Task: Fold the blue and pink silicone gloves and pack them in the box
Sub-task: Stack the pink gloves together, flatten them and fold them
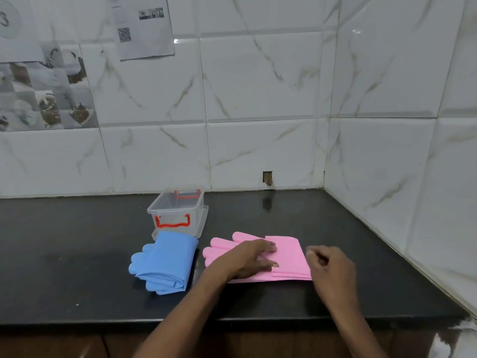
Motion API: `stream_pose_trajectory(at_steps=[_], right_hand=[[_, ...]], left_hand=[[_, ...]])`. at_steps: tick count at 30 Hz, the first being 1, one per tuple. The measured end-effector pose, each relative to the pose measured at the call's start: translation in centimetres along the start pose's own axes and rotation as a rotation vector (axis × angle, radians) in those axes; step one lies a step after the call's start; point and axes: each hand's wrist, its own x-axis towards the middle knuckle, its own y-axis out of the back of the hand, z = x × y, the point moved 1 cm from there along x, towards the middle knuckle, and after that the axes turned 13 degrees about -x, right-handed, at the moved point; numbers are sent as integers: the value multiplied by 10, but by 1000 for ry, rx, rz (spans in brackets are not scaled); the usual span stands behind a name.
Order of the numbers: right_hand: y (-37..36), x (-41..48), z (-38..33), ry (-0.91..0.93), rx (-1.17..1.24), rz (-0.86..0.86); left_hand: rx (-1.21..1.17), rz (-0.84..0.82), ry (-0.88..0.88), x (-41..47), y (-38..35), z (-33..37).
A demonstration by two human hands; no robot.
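Observation:
The pink gloves lie flat on the black counter, fingers pointing left, the cuff end folded over towards the middle. My left hand presses flat on them, fingers spread across the fold. My right hand hovers loosely curled at the folded right edge; I cannot tell whether it touches the glove. The blue gloves lie folded in a bundle to the left. The clear plastic box with red handles stands open behind the blue gloves, nothing inside.
The black counter ends at a tiled wall behind and another on the right. Its front edge runs just below my forearms. The box lid sits under the box. A small hole shows in the back wall.

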Motion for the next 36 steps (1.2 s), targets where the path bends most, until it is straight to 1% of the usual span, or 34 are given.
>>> stream_pose_trajectory(at_steps=[1,2,4,7,8,10,12,15,20,24,26,29,31,33,36], right_hand=[[1,2,1,-80,-70,-19],[-1,4,1,-118,-161,-73],[-6,7,-6,-145,-301,-189],[-13,16,-18,-195,-384,-312],[-14,21,-20,-210,-376,-357],[-18,29,-21,-242,-286,-441],[-20,33,-20,-259,-177,-478],[-21,35,-14,-228,-129,-436],[-6,40,-1,-213,-45,-317],[0,36,1,-251,-69,-218],[-2,28,0,-256,-61,-196],[-5,14,-4,-233,-2,-181],[-6,9,-10,-175,11,-171],[-5,3,-20,-55,-49,-139],[-9,-9,-39,215,-174,-89]], left_hand=[[-34,16,8,-1,0,-1],[-58,35,13,-1,-2,-3],[-82,72,17,-3,-4,-4],[-85,102,24,-6,-5,-3],[-88,106,27,-6,-4,-1],[-81,106,30,-7,-2,2],[-49,91,32,-6,-1,6],[5,101,19,-4,0,14],[74,143,-60,6,-18,36],[147,154,-111,19,-28,47],[125,145,-91,22,-29,44],[-11,113,-25,22,-21,33],[-190,93,26,19,-14,27],[-421,70,106,17,-7,26],[-839,63,248,18,3,26]])
